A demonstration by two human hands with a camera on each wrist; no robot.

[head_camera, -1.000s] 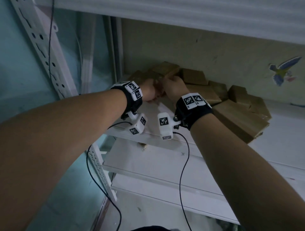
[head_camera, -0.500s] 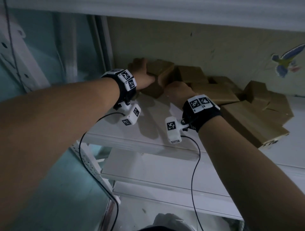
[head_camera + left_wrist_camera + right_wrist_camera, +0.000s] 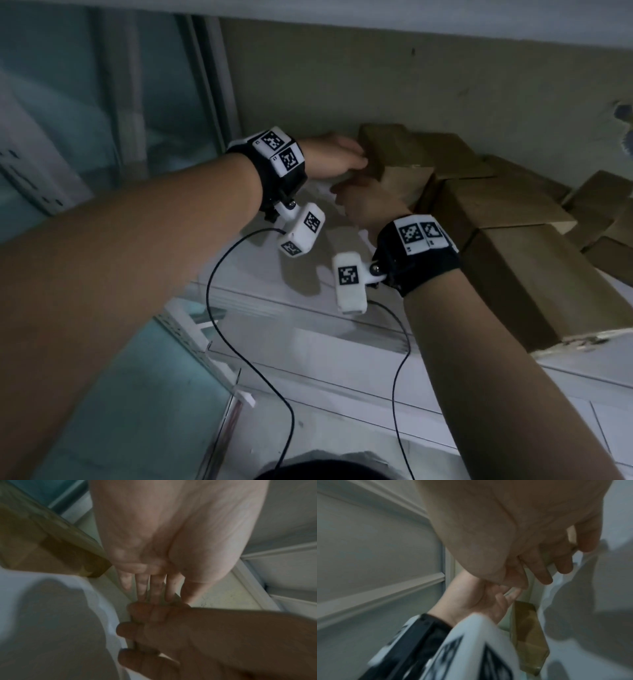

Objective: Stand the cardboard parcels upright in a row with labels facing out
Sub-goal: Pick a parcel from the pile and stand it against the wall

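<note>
A brown cardboard parcel (image 3: 394,154) stands tilted against the back wall at the left end of the pile on the white shelf (image 3: 260,274). My left hand (image 3: 337,161) lies flat against its left side with straight fingers (image 3: 142,585). My right hand (image 3: 366,202) is at the parcel's near lower end, and its fingers (image 3: 544,574) curl round an edge there. The left wrist view has the parcel (image 3: 42,545) beside my palm. In the right wrist view the parcel (image 3: 527,635) appears edge-on. No label shows.
Several more parcels (image 3: 507,202) lie flat or jumbled to the right, and a large one (image 3: 548,281) overhangs the shelf front. The beige wall (image 3: 376,85) is just behind. An upper board (image 3: 342,20) hangs above, and wrist-camera cables (image 3: 239,342) dangle over the shelf edge.
My left hand slid from the top of the parcel to its left side. The parcel stands steeper against the wall, my right hand stays at its near end, and the view has moved closer.
</note>
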